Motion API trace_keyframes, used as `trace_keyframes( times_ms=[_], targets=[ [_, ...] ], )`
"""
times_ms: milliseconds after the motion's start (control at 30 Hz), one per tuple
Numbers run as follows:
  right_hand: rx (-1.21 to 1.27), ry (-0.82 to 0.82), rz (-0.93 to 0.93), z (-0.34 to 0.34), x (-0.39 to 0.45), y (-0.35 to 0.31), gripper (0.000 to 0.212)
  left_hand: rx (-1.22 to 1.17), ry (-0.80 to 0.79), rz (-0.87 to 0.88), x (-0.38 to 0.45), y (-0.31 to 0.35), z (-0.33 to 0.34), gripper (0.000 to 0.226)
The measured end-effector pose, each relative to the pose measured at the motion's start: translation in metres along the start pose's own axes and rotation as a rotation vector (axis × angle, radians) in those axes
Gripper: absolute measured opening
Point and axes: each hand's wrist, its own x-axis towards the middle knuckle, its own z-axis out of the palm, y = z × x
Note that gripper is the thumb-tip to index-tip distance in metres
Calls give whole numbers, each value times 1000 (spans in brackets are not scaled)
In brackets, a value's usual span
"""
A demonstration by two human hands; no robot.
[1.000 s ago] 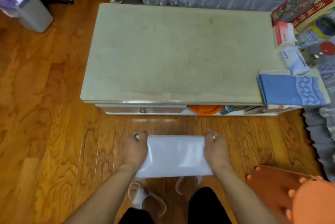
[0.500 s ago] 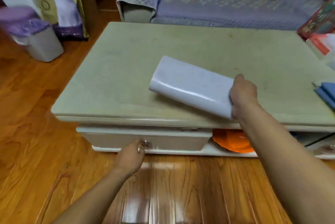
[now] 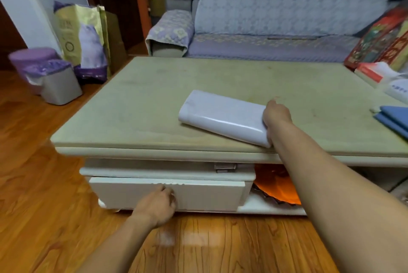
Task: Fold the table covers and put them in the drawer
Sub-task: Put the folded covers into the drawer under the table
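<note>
Since the earlier frame the drawer (image 3: 167,193) has been pulled slightly out from under the coffee table (image 3: 132,122). White table cover (image 3: 223,117) is folded, lying near the table's front edge, not yet stowed. Left hand (image 3: 157,205) is curled round the drawer knob; right hand (image 3: 276,116) grips the cover's end

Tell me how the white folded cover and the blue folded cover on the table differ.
The white folded cover is pale, plain and glossy; the blue folded cover is deep blue and matte. The white one lies near the table's front edge with the right hand gripping its end; the blue one sits at the table's right edge, untouched and partly out of frame. Both are folded flat and rest on the tabletop.
</note>
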Motion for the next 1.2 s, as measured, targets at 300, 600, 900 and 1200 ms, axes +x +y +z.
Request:
trace_keyframes(
  times_ms=[300, 600, 900, 1200],
  targets=[
    [52, 40, 7, 2, -3, 4, 54, 213, 123, 14, -64, -4, -25, 28],
    [277, -101, 11, 8, -65, 24, 34, -1, -506, -129, -76, -30, -34, 34],
    [174, -245, 109, 63, -132, 149, 43, 175, -827, -248, -95, -72, -55, 33],
    [-23, -334, 144, 114, -149, 224, 46, 118, -768, -356, -92, -80, -46, 38]
  ],
)
